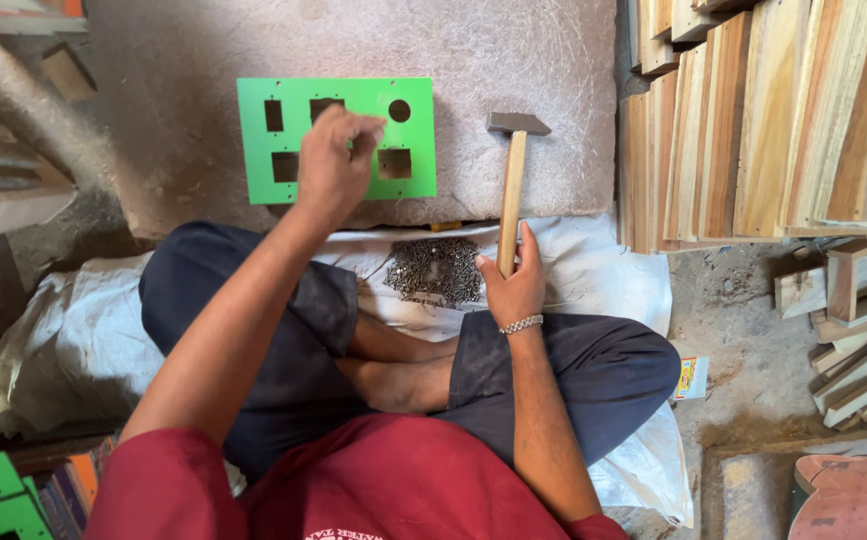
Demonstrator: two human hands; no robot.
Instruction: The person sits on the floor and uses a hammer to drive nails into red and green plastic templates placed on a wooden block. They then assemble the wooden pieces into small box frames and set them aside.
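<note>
Hammer [510, 190] stands at one o'clock, handle gripped low in the right hand [514, 285], ready to swing. Left hand [332, 165], fingers pinched, hovers over the green panel [354, 140] at twelve; nails [436, 268] heaped within reach.

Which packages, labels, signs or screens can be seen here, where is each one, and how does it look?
Small box: on the floor beside the person's right knee, at the edge of the white sheet; rectangular, with yellow, blue and red print.
Shirt print: on the red shirt at the bottom edge; white lettering, cut off.
No signs or screens are in view.
</note>
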